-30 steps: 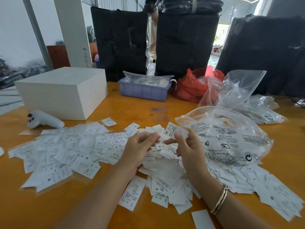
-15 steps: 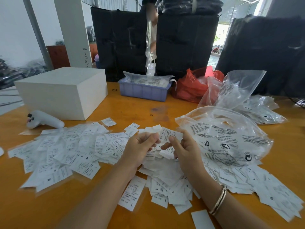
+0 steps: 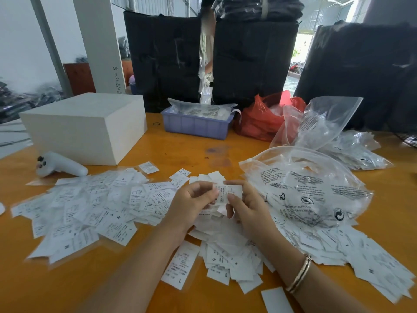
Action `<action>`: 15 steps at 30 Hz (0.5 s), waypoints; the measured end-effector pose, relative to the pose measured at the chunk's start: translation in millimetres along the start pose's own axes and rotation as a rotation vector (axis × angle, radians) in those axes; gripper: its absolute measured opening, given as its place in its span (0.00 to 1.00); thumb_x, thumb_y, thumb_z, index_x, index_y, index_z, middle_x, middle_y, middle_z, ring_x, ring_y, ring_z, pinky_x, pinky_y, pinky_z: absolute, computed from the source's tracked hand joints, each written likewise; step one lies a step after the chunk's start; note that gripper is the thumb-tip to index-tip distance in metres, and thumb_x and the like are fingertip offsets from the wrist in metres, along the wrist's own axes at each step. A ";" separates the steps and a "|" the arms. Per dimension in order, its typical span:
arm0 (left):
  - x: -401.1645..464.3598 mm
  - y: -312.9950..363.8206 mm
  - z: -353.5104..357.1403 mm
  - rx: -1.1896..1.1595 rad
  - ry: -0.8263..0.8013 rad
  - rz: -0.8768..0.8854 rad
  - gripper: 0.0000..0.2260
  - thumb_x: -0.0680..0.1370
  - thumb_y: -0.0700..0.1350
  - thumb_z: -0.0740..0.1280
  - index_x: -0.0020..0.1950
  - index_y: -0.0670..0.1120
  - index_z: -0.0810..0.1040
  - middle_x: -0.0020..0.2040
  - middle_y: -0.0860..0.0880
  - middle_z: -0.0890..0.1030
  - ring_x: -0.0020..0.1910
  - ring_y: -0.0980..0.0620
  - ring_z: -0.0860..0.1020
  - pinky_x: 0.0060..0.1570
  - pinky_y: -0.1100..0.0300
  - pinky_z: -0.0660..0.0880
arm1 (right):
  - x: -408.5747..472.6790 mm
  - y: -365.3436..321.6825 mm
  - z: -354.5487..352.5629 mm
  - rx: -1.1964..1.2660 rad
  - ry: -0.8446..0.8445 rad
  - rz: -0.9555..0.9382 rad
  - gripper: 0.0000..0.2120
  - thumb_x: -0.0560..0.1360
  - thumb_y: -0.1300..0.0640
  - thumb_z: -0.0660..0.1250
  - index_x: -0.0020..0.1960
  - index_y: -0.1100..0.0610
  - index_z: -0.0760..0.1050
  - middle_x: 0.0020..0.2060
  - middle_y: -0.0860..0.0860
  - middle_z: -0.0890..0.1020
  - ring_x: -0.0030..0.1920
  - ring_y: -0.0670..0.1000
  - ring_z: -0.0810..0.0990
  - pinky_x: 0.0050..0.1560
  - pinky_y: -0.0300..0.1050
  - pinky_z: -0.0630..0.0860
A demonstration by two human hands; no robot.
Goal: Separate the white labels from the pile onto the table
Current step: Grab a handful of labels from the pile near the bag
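Note:
A pile of white labels (image 3: 228,249) lies on the orange table (image 3: 180,152) in front of me, running on to the right under a clear bag. A second spread of white labels (image 3: 90,206) covers the table to the left. My left hand (image 3: 191,204) and my right hand (image 3: 246,208) meet above the pile. Between them they pinch a small white label (image 3: 228,192) with printed text, held up off the pile. Other labels may be bunched under my fingers; I cannot tell.
A clear printed plastic bag (image 3: 309,188) lies right of my hands, more bags (image 3: 327,123) behind it. A white box (image 3: 90,127) and a white controller (image 3: 58,164) stand at the left. A purple tray (image 3: 196,126) and a red bag (image 3: 259,120) sit at the back.
My hands have drawn closer together and slightly nearer to me, and the label between them has been turned so that it faces me above the pile.

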State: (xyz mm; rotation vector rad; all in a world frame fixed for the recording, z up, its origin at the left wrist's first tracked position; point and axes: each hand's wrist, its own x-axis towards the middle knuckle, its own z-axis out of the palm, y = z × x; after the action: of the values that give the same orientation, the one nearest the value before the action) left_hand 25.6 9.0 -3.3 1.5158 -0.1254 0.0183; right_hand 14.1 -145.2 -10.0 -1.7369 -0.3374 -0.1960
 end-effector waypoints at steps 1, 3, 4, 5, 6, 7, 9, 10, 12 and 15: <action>-0.5 0.0 0.6 0.010 -0.011 0.006 0.03 0.74 0.43 0.71 0.46 0.50 0.84 0.38 0.52 0.84 0.36 0.58 0.81 0.36 0.69 0.75 | -0.9 -1.3 1.7 -0.035 -0.018 -0.012 0.13 0.80 0.63 0.59 0.57 0.46 0.72 0.25 0.46 0.76 0.25 0.40 0.70 0.28 0.31 0.67; -1.3 0.3 1.2 0.006 -0.015 0.017 0.03 0.74 0.42 0.71 0.46 0.49 0.83 0.37 0.52 0.84 0.35 0.58 0.81 0.35 0.68 0.76 | -3.0 -2.7 5.9 -0.088 -0.050 -0.017 0.16 0.80 0.62 0.57 0.60 0.42 0.70 0.27 0.45 0.76 0.27 0.38 0.72 0.30 0.30 0.68; -1.3 0.5 1.3 -0.004 -0.005 0.018 0.03 0.74 0.42 0.71 0.46 0.49 0.83 0.37 0.52 0.84 0.36 0.57 0.81 0.36 0.67 0.76 | -3.4 -2.8 7.3 -0.084 -0.050 -0.012 0.17 0.81 0.61 0.57 0.62 0.40 0.69 0.28 0.45 0.75 0.28 0.37 0.73 0.30 0.30 0.68; -1.0 0.9 1.2 -0.016 0.012 0.015 0.03 0.74 0.42 0.71 0.45 0.50 0.83 0.38 0.52 0.85 0.37 0.56 0.82 0.37 0.66 0.77 | -3.1 -2.9 7.8 -0.069 -0.035 -0.005 0.18 0.81 0.61 0.57 0.63 0.40 0.67 0.29 0.45 0.76 0.28 0.37 0.73 0.31 0.30 0.68; -0.5 0.9 0.6 -0.025 0.033 0.009 0.03 0.74 0.43 0.72 0.45 0.51 0.83 0.40 0.51 0.85 0.39 0.55 0.83 0.39 0.64 0.79 | -2.3 -3.0 7.1 -0.058 -0.002 -0.003 0.16 0.81 0.60 0.58 0.63 0.41 0.67 0.30 0.46 0.77 0.29 0.37 0.73 0.32 0.32 0.69; 0.2 0.8 0.1 -0.033 0.052 0.003 0.03 0.74 0.43 0.72 0.44 0.52 0.83 0.41 0.51 0.85 0.40 0.54 0.83 0.40 0.62 0.80 | -1.1 -3.4 5.4 -0.056 0.045 -0.002 0.14 0.80 0.60 0.59 0.60 0.43 0.69 0.30 0.47 0.77 0.29 0.38 0.73 0.33 0.35 0.69; 0.9 0.2 -0.7 -0.031 0.072 0.004 0.03 0.73 0.44 0.72 0.45 0.52 0.83 0.42 0.52 0.85 0.41 0.55 0.84 0.41 0.61 0.80 | 1.1 -3.3 0.6 -0.047 0.128 0.002 0.07 0.78 0.60 0.63 0.50 0.48 0.72 0.28 0.46 0.79 0.28 0.39 0.73 0.34 0.41 0.70; 1.1 -0.1 -0.6 -0.016 0.072 0.011 0.03 0.73 0.44 0.73 0.45 0.52 0.82 0.41 0.53 0.85 0.40 0.56 0.83 0.39 0.63 0.80 | 1.4 -3.1 -1.1 -0.052 0.143 -0.003 0.06 0.77 0.61 0.64 0.46 0.50 0.73 0.28 0.45 0.79 0.29 0.40 0.74 0.33 0.41 0.71; 1.7 -1.2 0.3 0.048 0.063 0.037 0.04 0.72 0.44 0.73 0.45 0.51 0.82 0.41 0.54 0.85 0.40 0.57 0.83 0.37 0.66 0.78 | 1.0 -2.8 -1.0 -0.085 0.130 -0.021 0.07 0.75 0.62 0.67 0.42 0.52 0.75 0.29 0.44 0.79 0.30 0.39 0.76 0.32 0.36 0.71; 1.7 -2.9 1.3 0.147 0.054 0.074 0.03 0.72 0.46 0.74 0.45 0.51 0.82 0.42 0.54 0.85 0.42 0.57 0.82 0.40 0.66 0.77 | 1.1 -3.4 1.4 -0.102 0.072 -0.048 0.07 0.75 0.64 0.68 0.42 0.53 0.77 0.29 0.45 0.79 0.29 0.38 0.75 0.30 0.29 0.68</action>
State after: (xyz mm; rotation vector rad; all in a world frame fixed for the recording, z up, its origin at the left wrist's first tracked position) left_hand 27.4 7.5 -6.0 1.6555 -0.1395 0.1302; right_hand 13.9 -143.2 -6.8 -1.8187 -0.3212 -0.3148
